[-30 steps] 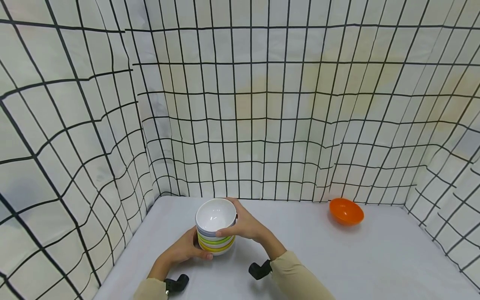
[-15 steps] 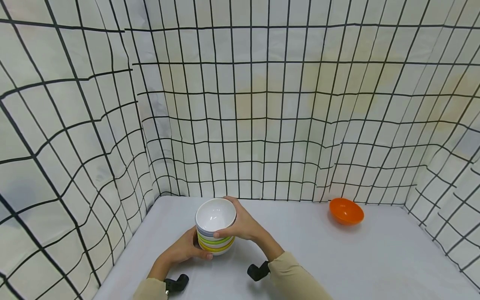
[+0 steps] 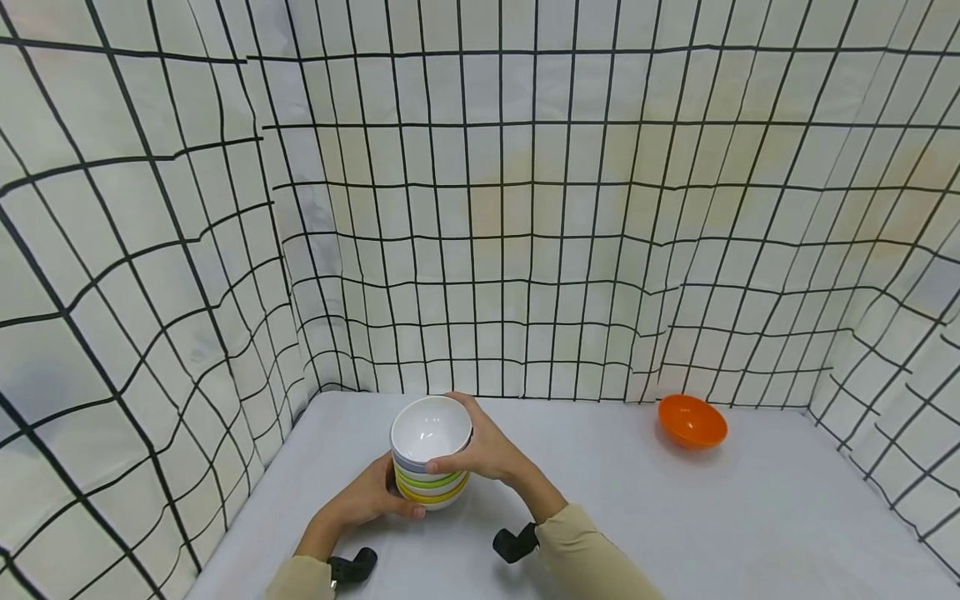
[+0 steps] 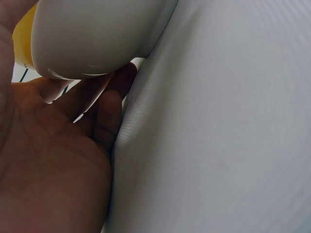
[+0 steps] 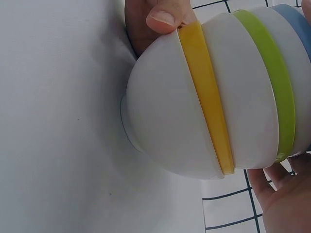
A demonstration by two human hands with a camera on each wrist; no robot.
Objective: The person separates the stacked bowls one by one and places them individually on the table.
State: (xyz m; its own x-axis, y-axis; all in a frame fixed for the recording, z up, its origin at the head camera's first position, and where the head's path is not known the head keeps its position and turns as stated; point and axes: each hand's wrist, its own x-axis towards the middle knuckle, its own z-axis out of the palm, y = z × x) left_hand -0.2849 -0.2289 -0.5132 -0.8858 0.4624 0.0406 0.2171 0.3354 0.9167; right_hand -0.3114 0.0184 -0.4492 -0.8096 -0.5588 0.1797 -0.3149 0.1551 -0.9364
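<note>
A stack of white bowls [image 3: 431, 432] stands on the white table at centre left. Its outside bands are yellow [image 5: 208, 97], green [image 5: 272, 80] and blue [image 5: 295, 23], from bottom to top. My left hand [image 3: 366, 497] grips the yellow-banded bottom bowl [image 5: 167, 107], its thumb against the near side and its fingers behind. Higher up, my right hand [image 3: 486, 446] grips the blue-banded top bowl, thumb at the near side and fingers round the far right side. The left wrist view shows left-hand fingers [image 4: 108, 114] beneath the bowl's curved side, beside the table.
An orange bowl [image 3: 692, 422] sits apart near the table's back right. Walls of white cloth with a black grid [image 3: 495, 250] close off the back and both sides. A black wrist device [image 3: 516, 543] hangs below the right sleeve, another [image 3: 354, 567] by the left.
My right hand has shifted very slightly on the top bowl, its thumb sliding a little left. The left hand and the stack have stayed in place.
</note>
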